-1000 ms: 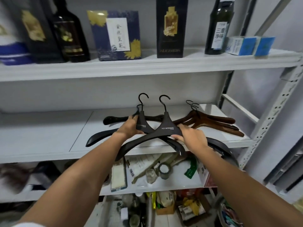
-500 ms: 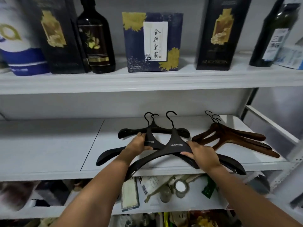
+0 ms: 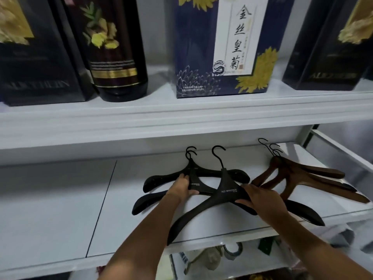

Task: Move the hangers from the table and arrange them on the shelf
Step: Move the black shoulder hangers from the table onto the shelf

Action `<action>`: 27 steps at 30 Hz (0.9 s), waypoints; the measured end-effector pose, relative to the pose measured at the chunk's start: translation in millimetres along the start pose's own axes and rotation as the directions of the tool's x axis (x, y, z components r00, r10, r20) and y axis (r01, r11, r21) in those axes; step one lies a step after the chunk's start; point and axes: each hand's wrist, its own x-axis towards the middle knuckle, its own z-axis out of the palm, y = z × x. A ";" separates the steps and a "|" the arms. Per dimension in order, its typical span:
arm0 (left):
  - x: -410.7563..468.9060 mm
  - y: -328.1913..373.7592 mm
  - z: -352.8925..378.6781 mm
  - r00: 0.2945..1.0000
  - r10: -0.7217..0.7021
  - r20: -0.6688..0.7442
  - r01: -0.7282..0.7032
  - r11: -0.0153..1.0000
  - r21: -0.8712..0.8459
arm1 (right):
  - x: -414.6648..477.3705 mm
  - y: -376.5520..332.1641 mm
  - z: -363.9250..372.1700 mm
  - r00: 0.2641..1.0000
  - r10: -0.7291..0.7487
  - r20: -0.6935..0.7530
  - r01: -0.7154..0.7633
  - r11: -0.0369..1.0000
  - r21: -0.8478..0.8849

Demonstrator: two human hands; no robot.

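The left hand (image 3: 181, 188) pinches the neck of the middle black hanger (image 3: 194, 185), thumb at the front and fingers curled over the back. The right hand (image 3: 264, 201) clasps the front black hanger (image 3: 227, 190) on its right arm, just beside the neck, with the fingers closed over the top and the thumb beneath.

Both hangers lie low over the shelf (image 3: 60, 209), hooks toward its back edge. We cannot tell whether they rest fully on the board. The front hanger's left tip juts past the shelf's front edge. A rear black hanger (image 3: 236, 175) lies flat behind them, its hook overlapping that of the middle one. A stack of brown hangers (image 3: 302, 178) sits toward the right edge, just beside the right hand.

Compared with a second ago, we see the two held hangers carried further in from the front edge, toward the rear black one. We judge this to be the placing step, nearly done; releasing and squaring the overhanging tip remain.

The upper shelf (image 3: 181, 116) carries a dark bottle (image 3: 117, 57) and a blue box (image 3: 193, 57). The table is out of view.
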 end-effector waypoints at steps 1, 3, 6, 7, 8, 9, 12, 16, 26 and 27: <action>4.9 -2.1 2.3 1.000 -0.001 -0.001 0.001 1.000 -0.009 | 2.6 0.6 1.8 1.000 -0.010 -0.022 0.010 1.000 -0.004; 12.3 -6.0 6.1 1.000 0.005 -0.011 -0.006 1.000 -0.021 | 7.0 1.3 4.9 0.999 -0.035 -0.037 0.034 0.999 -0.018; 21.2 -8.8 8.7 0.999 0.030 -0.035 -0.031 0.999 -0.014 | 14.7 1.3 9.3 0.998 -0.048 -0.050 0.045 0.998 -0.048; 24.2 -9.9 9.1 0.998 0.039 -0.049 -0.040 0.999 -0.015 | 17.3 0.9 10.9 0.998 -0.047 -0.051 0.045 0.998 -0.048; 25.5 -10.7 9.2 0.997 0.046 -0.062 -0.047 0.999 -0.014 | 19.3 0.7 12.6 0.998 -0.047 -0.049 0.045 0.998 -0.046; 26.7 -11.4 9.2 0.996 0.052 -0.073 -0.053 0.999 -0.009 | 21.6 0.1 14.4 0.998 -0.042 -0.040 0.041 0.998 -0.040; 27.7 -12.3 12.4 0.989 0.077 -0.123 -0.074 0.997 0.030 | 25.9 -1.6 21.8 0.999 -0.035 -0.015 0.034 0.999 -0.027; 28.3 -10.4 15.7 0.983 0.091 -0.161 -0.088 0.996 0.025 | 29.7 -4.2 28.8 0.999 -0.041 0.001 0.041 0.999 0.002; 27.3 -16.1 12.3 0.988 0.129 -0.089 -0.121 0.988 0.094 | 26.5 -5.4 34.1 1.000 -0.017 -0.004 0.017 1.000 0.027; 27.6 -15.4 11.8 0.989 0.127 -0.080 -0.119 0.988 0.102 | 25.9 -5.9 35.0 1.000 -0.017 0.005 0.016 0.999 0.033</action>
